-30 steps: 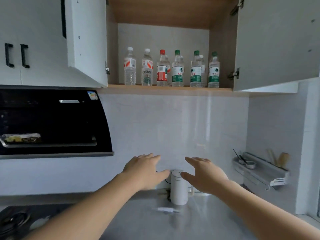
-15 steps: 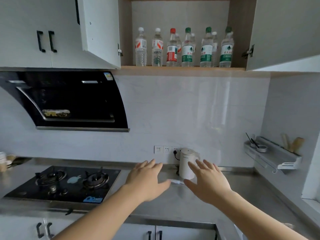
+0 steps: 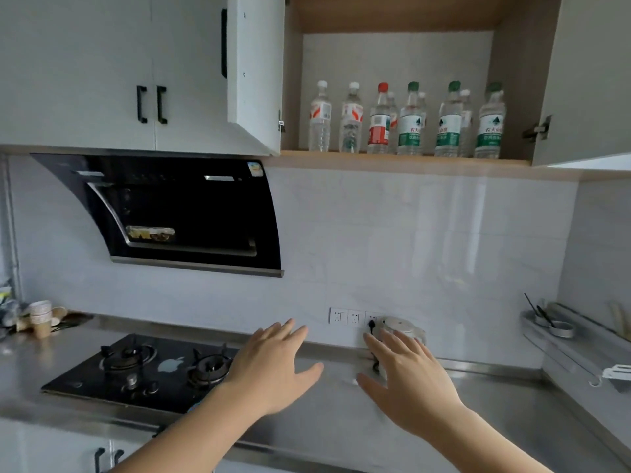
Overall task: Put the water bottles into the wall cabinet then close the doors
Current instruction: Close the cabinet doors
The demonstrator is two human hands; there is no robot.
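Several clear water bottles (image 3: 409, 121) with white, red and green caps stand in a row on the wooden shelf (image 3: 392, 158) of the wall cabinet at the top right. Both doors are swung open: the left door (image 3: 254, 70) and the right door (image 3: 590, 76). My left hand (image 3: 273, 367) hovers flat and empty over the steel counter, fingers spread. My right hand (image 3: 406, 377) hovers beside it, also empty and spread, in front of a white kettle (image 3: 401, 327). Both hands are far below the cabinet.
A black range hood (image 3: 184, 213) hangs under the closed left cabinets (image 3: 102, 70). A black gas hob (image 3: 143, 370) sits in the counter (image 3: 495, 414). Paper cups (image 3: 41, 317) stand at far left. Wall sockets (image 3: 351, 316) and a wall rack (image 3: 563, 332) are at the right.
The view has pulled back and shifted, now showing the hob and counter. Both hands stay spread, empty and low over the counter. The bottles and open doors have not moved.
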